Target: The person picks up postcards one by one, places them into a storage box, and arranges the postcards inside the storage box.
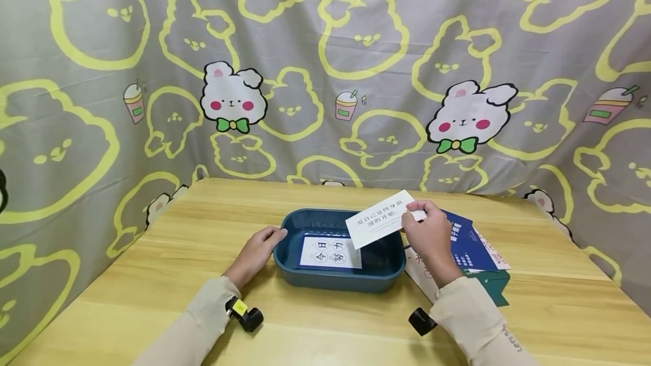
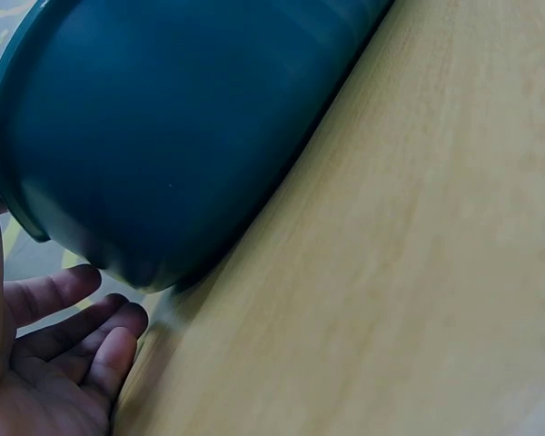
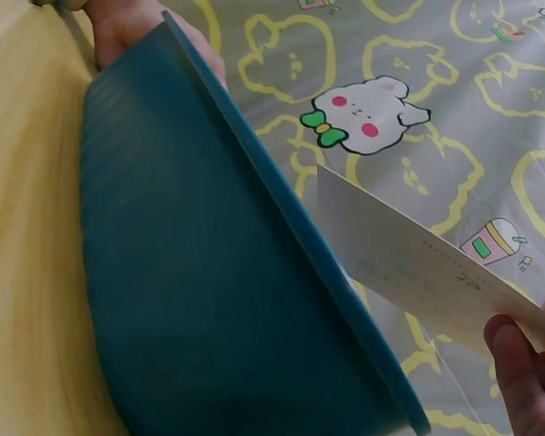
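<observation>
A dark teal plastic basin (image 1: 341,282) stands on the table, a card with large characters and a blue border (image 1: 330,253) lying flat inside it. At the basin's left end my left hand (image 1: 256,256) holds the rim; in the left wrist view its lower fingers (image 2: 109,359) are loosely bent beside the outer wall. My right hand (image 1: 429,236) pinches a white printed card (image 1: 378,222) by its right end. That card is tilted above the right half of the basin, and the right wrist view shows it (image 3: 409,254) edge-on past the rim.
Right of the basin lies a loose pile: a navy card (image 1: 470,244), a dark green piece (image 1: 495,284) and a pale card (image 1: 419,270), partly hidden by my right forearm. A patterned curtain (image 1: 305,146) hangs behind the wooden table (image 1: 168,264).
</observation>
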